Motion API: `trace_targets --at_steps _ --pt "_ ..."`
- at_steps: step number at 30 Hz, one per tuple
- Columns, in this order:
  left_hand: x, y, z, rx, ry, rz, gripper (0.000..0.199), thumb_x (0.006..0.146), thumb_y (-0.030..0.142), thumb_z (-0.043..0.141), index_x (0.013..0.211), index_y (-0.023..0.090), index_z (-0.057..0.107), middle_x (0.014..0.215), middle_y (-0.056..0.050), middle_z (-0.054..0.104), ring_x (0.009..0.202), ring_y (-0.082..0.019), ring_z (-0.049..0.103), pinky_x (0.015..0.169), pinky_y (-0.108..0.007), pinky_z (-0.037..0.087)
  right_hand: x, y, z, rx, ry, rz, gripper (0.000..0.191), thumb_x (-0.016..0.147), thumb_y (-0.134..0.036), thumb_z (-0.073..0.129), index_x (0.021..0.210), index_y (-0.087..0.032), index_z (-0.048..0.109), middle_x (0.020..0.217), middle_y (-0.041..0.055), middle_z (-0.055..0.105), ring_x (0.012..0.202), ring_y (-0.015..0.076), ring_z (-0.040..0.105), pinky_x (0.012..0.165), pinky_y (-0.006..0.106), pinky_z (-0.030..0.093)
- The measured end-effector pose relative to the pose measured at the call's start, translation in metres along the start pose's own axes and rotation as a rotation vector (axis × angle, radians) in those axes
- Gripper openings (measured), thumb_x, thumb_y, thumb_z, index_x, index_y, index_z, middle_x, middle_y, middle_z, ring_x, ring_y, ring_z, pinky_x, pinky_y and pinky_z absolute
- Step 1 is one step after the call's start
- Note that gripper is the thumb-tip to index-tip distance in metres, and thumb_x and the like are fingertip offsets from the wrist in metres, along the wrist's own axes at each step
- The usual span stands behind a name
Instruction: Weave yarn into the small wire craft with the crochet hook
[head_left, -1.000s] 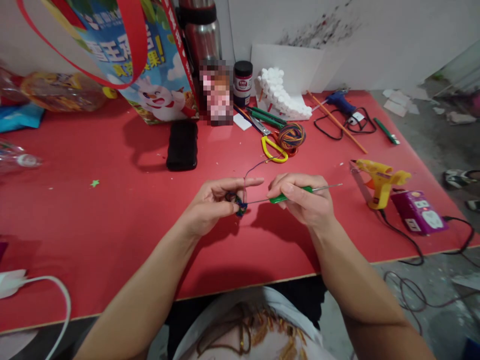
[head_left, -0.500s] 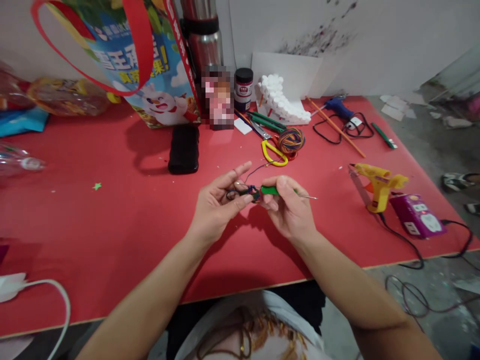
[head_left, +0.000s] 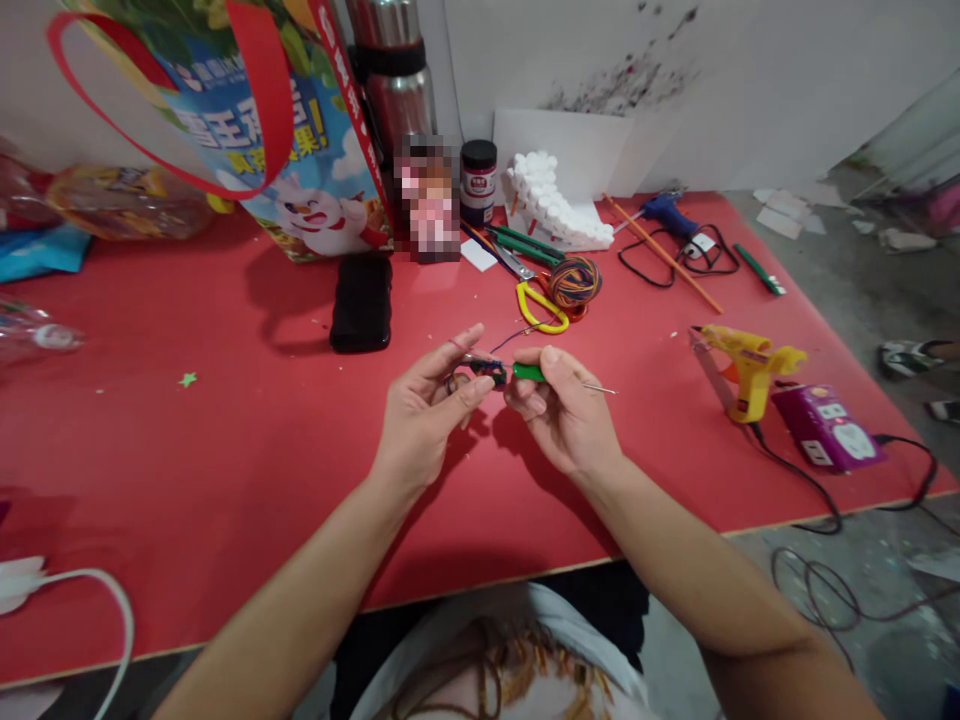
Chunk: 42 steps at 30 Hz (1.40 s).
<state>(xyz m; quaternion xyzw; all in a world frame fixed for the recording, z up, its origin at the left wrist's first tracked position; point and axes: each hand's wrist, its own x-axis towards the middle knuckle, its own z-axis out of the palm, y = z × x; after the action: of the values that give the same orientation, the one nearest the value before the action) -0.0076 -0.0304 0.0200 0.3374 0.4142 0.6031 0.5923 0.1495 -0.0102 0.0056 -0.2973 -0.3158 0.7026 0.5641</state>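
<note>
Right hand nearer yarnwork; "雪王" bag

Crochet piece between left hand and right hand, yarn ball behind.
Over here, scissors lie against the ball on the table; a glue gun off right, a shopping bag back left, a jar right of the bag.

One head-worn view, facing forward and down — hands near, red table beneath
</note>
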Motion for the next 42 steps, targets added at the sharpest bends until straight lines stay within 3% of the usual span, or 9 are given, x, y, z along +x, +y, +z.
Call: trace_targets --at_steps 2,8,12,17,22,25,31,36,42 --pt "0.001 0.0 0.0 0.003 0.026 0.0 0.05 0.07 0.02 0.096 0.118 0.028 0.085 0.097 -0.004 0.08 0.06 -0.005 0.054 0.048 -0.016 0.04 0.0 0.001 -0.001 -0.025 -0.006 0.011 0.025 0.093 -0.045 0.076 0.095 -0.02 0.081 0.067 -0.0016 0.067 0.055 0.0075 0.047 0.056 0.023 0.045" --pt "0.004 -0.002 -0.002 0.029 0.086 0.0 0.046 0.061 0.016 0.1 0.105 0.026 0.088 0.072 0.0 0.074 0.053 -0.006 0.055 0.045 -0.017 0.039 -0.005 0.002 -0.001 -0.066 -0.066 -0.002 0.025 0.095 -0.044 0.075 0.095 -0.02 0.082 0.067 -0.0005 0.07 0.054 0.0075 0.05 0.055 0.023 0.044" --pt "0.005 -0.006 -0.001 -0.025 0.065 -0.046 0.051 0.055 0.014 0.101 0.103 0.025 0.088 0.067 0.002 0.072 0.055 -0.007 0.061 0.053 -0.018 0.05 -0.01 -0.005 -0.001 -0.157 -0.138 -0.084 0.025 0.096 -0.043 0.076 0.094 -0.02 0.084 0.069 0.0023 0.073 0.056 0.01 0.056 0.054 0.025 0.044" --pt "0.004 -0.009 0.003 -0.039 0.048 -0.058 0.059 0.053 0.013 0.102 0.109 0.027 0.087 0.076 0.002 0.074 0.069 -0.006 0.065 0.069 -0.014 0.056 -0.006 -0.005 0.001 -0.074 0.005 -0.081 0.024 0.093 -0.043 0.078 0.089 -0.02 0.084 0.064 0.0009 0.071 0.052 0.0078 0.05 0.051 0.022 0.042" --pt "0.003 -0.007 0.001 -0.024 0.027 -0.076 0.06 0.058 0.015 0.101 0.114 0.027 0.086 0.08 0.002 0.075 0.073 -0.007 0.066 0.072 -0.015 0.055 0.005 0.0 0.0 0.08 0.017 0.099 0.024 0.085 -0.042 0.085 0.087 -0.018 0.084 0.061 -0.0006 0.067 0.051 0.0058 0.046 0.052 0.019 0.044" --pt "0.003 -0.008 -0.001 0.016 0.013 -0.055 0.06 0.058 0.015 0.101 0.115 0.027 0.085 0.098 -0.002 0.081 0.082 -0.011 0.07 0.077 -0.019 0.058 0.01 -0.002 -0.003 0.131 0.041 0.159 0.022 0.085 -0.039 0.085 0.084 -0.018 0.083 0.059 -0.0018 0.064 0.05 0.0053 0.045 0.051 0.018 0.044" --pt "0.004 -0.012 -0.002 0.056 0.017 -0.052 0.061 0.061 0.018 0.101 0.119 0.026 0.084 0.099 -0.003 0.082 0.073 -0.009 0.065 0.067 -0.018 0.054 0.013 -0.004 -0.007 0.194 0.047 0.159 0.016 0.077 -0.032 0.09 0.081 -0.018 0.082 0.063 -0.0022 0.067 0.058 0.0065 0.056 0.058 0.018 0.049" --pt "0.006 -0.013 -0.002 0.058 0.019 -0.058 0.066 0.062 0.02 0.101 0.124 0.024 0.081 0.106 -0.005 0.082 0.085 -0.014 0.074 0.078 -0.023 0.06 0.011 0.0 -0.006 0.174 0.055 0.184 0.023 0.067 -0.029 0.096 0.083 -0.021 0.082 0.069 -0.0037 0.072 0.068 0.009 0.065 0.074 0.022 0.056" --pt "0.006 -0.014 -0.006 0.158 0.015 -0.017 0.072 0.065 0.025 0.1 0.133 0.023 0.076 0.105 -0.005 0.081 0.089 -0.015 0.075 0.077 -0.023 0.06 0.011 0.005 -0.007 0.172 0.065 0.176 0.021 0.069 -0.027 0.094 0.086 -0.021 0.083 0.072 -0.0027 0.075 0.072 0.0104 0.068 0.077 0.024 0.056"
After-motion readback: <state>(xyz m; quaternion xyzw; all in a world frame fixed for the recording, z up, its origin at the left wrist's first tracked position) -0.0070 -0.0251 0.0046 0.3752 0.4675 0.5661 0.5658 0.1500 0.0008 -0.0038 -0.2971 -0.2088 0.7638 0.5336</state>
